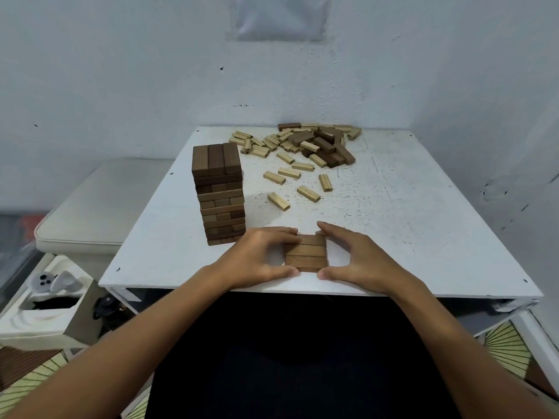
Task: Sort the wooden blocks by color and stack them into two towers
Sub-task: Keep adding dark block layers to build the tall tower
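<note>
Dark-brown tower (219, 193) standing tall on the left half of the white table (408, 225), layers crossed, three blocks on top. Just right of its base, left hand (262, 257) curled round the left side of a small square stack of brown blocks (305, 253) near the front edge, thumb at the near corner, fingers at the far one. Right hand (354, 257) mirroring on the stack's right side, gripping likewise. Farther back, toward the right, loose pale blocks (308, 193) scattered before a mixed heap (317, 143) of pale and dark pieces.
</note>
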Motion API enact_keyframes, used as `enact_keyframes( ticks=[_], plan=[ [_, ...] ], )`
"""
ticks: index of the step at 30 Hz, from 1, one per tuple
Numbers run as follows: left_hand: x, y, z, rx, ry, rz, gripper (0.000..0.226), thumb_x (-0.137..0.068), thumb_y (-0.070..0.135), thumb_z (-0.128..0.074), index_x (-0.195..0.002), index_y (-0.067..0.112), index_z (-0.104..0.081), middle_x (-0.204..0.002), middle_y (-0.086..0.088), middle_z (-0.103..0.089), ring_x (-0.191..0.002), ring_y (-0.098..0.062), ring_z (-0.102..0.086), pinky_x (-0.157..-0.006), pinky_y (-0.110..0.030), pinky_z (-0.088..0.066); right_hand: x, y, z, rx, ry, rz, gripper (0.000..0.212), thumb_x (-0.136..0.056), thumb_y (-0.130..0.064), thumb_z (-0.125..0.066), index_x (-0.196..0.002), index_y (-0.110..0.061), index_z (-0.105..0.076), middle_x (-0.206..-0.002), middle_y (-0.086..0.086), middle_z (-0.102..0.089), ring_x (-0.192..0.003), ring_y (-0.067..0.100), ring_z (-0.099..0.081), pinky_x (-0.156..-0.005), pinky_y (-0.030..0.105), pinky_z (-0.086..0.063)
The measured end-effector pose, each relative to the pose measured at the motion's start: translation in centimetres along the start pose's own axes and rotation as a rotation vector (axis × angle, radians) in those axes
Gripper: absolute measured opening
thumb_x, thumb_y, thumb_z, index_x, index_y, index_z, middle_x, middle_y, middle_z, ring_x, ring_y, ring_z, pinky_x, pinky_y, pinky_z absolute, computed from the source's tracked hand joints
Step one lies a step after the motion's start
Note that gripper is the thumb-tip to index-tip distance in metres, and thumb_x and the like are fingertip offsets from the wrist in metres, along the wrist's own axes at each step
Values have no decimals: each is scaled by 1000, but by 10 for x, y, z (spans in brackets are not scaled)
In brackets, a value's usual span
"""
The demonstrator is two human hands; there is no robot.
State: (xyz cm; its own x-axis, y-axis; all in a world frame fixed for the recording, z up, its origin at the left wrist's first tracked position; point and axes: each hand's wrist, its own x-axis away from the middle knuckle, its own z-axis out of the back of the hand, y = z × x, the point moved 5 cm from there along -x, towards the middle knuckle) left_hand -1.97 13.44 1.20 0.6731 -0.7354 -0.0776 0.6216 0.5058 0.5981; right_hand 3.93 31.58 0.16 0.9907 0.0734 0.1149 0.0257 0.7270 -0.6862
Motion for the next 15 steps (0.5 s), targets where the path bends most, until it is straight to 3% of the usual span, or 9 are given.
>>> enact_keyframes(
  ticks=[3,7,10,15],
  plan=[
    [3,1,-2,132,55,48,86,-73,54,-77,-146,32,-37,-151,10,-40,-136,-2,-36,-115,-38,-34,0,-2,0,-86,32,16,84,-78,-42,-78,-147,-41,-32,-143,-23,-45,-128,-5,-37,-108,22,-26],
    [7,10,-9,616,209,70,89,-75,73,-56,-149,40,-20,-154,12,-32,-141,1,-28,-115,-23,-27,-1,-12,-1,-523,274,3,50,-96,-44,-52,-144,-35,-41,-146,-12,-46,-133,0,-40,-116,32,-29],
    [4,17,-18,861,295,131,93,-61,94,-43,-140,52,-19,-153,16,-31,-143,-1,-23,-116,-27,-17,-4,-21,-11,-829,414,-47,60,-92,-64,-41,-144,-34,-39,-150,-6,-43,-138,4,-36,-118,31,-25],
    [0,23,-26,1038,409,172,101,-50,99,-43,-137,52,-21,-151,18,-31,-144,-1,-18,-116,-30,-9,-5,-37,-25,-1024,460,-36,78,-80,-65,-25,-151,-31,-28,-158,-5,-29,-146,6,-22,-122,33,-14]
  ],
)
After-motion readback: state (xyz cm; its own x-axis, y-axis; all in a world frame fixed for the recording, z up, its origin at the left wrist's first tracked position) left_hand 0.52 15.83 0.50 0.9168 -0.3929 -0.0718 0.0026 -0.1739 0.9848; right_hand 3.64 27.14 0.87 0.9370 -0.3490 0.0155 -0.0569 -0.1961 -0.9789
